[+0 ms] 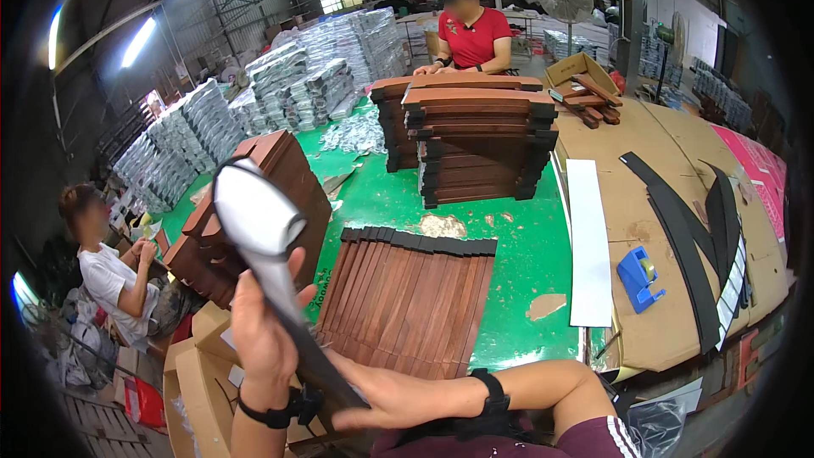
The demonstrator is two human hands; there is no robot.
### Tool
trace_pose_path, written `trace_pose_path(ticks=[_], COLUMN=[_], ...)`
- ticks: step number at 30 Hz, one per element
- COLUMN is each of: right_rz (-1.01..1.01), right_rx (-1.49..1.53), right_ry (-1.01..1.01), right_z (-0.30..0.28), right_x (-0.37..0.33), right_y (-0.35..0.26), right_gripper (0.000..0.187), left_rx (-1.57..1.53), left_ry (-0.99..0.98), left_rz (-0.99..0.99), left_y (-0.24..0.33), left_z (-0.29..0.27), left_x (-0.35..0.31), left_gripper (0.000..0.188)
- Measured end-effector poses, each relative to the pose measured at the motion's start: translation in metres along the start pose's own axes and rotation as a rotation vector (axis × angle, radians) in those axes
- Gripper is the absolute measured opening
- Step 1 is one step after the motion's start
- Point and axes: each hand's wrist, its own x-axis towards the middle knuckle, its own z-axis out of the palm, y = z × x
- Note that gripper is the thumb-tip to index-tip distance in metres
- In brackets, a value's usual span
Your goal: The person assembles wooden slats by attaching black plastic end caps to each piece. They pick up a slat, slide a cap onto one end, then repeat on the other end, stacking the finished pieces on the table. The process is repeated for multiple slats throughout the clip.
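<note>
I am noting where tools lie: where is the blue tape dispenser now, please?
In the head view, the blue tape dispenser sits at right on the brown cardboard, between the long white strip and the black strips.

Left hand (264,326): bare, fingers and palm alike
Left wristband (263,416): black strap around the wrist
Left wrist module (306,405): black and blocky, standing out from the strap; finer detail too dark to make out
Right hand (403,397): bare
Right wristband (494,396): black strap around the wrist, with a small dark raised piece at its upper edge
Right forearm (543,380): bare from the band to the elbow
Right sleeve (587,439): short, dark maroon, its hem above the elbow
Sleeve stripes (626,438): white, side by side, running from the hem along the outer side
Shirt front (424,444): dark maroon, partly visible at the lower edge
</note>
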Motion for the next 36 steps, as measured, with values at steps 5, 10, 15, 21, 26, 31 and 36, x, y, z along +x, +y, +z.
trace_pose_path(ticks=[5, 10, 15, 21, 26, 31, 36], right_rz=[0.060, -0.049, -0.041, -0.236, 0.366, 1.074, 1.285], right_rx=[-0.256, -0.170, -0.604, -0.263, 0.098, -0.674, -1.605], right_ry=[0.553, 1.130, 1.480, 1.516, 1.511, 1.244, 0.792], right_z=[-0.037, -0.135, -0.248, -0.346, -0.394, -0.387, -0.371], right_x=[-0.039, -0.118, -0.210, -0.252, -0.318, -0.322, -0.280], right_y=[-0.004, -0.013, -0.011, -0.012, 0.103, 0.117, 0.065], right_gripper=[0.034, 0.036, 0.067, 0.063, 0.055, 0.050, 0.047], left_rx=[0.261, 0.532, 0.589, 1.342, 1.430, 1.372, 1.264], left_ry=[-0.172, -0.344, -0.214, -0.430, -0.510, -0.555, -0.470], left_rz=[0.130, 0.008, -0.200, -0.272, -0.372, -0.288, -0.195], left_y=[-0.028, -0.041, -0.044, -0.025, -0.025, -0.051, -0.090], left_z=[0.021, -0.060, -0.132, -0.164, -0.186, -0.207, -0.198], left_x=[0.008, -0.007, 0.001, -0.002, -0.011, -0.019, -0.029], left_gripper=[0.056, 0.041, 0.036, 0.030, 0.031, 0.036, 0.051])
